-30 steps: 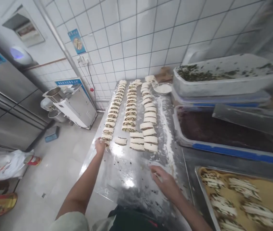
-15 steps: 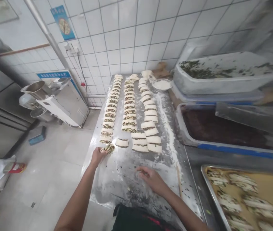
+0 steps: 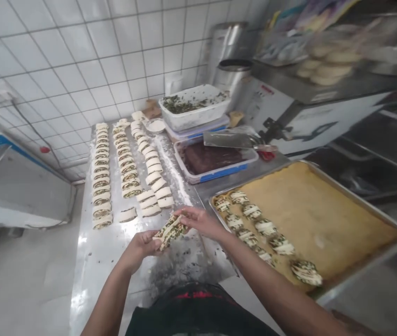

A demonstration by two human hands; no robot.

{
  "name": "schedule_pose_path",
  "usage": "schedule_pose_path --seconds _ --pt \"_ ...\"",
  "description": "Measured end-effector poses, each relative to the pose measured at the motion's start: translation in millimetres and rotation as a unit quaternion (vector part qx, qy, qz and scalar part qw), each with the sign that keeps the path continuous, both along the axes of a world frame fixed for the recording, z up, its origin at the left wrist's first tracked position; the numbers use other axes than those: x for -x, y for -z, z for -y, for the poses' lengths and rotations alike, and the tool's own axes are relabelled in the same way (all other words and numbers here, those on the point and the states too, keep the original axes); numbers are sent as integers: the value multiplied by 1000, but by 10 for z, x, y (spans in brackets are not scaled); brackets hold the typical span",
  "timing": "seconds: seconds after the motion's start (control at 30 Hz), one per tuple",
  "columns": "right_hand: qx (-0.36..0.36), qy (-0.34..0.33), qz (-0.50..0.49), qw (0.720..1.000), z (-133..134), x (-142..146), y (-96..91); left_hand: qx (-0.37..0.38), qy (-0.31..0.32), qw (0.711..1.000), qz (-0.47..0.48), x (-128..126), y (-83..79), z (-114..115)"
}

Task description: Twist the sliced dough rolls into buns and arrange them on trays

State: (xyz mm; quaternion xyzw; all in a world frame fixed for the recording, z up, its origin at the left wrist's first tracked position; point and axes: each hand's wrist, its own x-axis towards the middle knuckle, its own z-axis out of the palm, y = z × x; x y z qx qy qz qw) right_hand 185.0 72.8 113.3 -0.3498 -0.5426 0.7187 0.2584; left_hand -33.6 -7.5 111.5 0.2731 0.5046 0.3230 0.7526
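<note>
Filled dough strip [image 3: 169, 232] has been raised over the steel table [image 3: 114, 252], gripped by left hand [image 3: 142, 247] and right hand [image 3: 200, 221]. Cut rolls [image 3: 128, 177] are lined on it, baking tray [image 3: 317, 219] beside.

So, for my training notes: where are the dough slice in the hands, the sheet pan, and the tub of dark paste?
Dough slice [image 3: 169, 232]: head view, on its middle.
Sheet pan [image 3: 354, 199]: head view, on its far rim.
Tub of dark paste [image 3: 219, 173]: head view, on the blue band of its front wall.
</note>
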Motion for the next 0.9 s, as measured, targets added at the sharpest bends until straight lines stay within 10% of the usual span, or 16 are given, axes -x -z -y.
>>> schedule_pose_path --seconds 0.13,0.37,0.63,0.77,0.9 --pt "-59 -77 -34 995 22 -561 -333 -9 45 999 19 -336 -122 -79" --pt "-142 249 -61 956 141 -1077 -234 36 10 983 182 -1166 -297 -253" --pt "-183 387 -6 904 248 -1570 -194 69 -54 959 270 -2102 -390 -433" --pt "-140 439 131 878 315 -1632 -128 -38 -116 972 199 -2519 -419 -492" --pt "-8 390 93 916 460 -1497 -40 -126 -170 977 22 -2802 -235 -537"
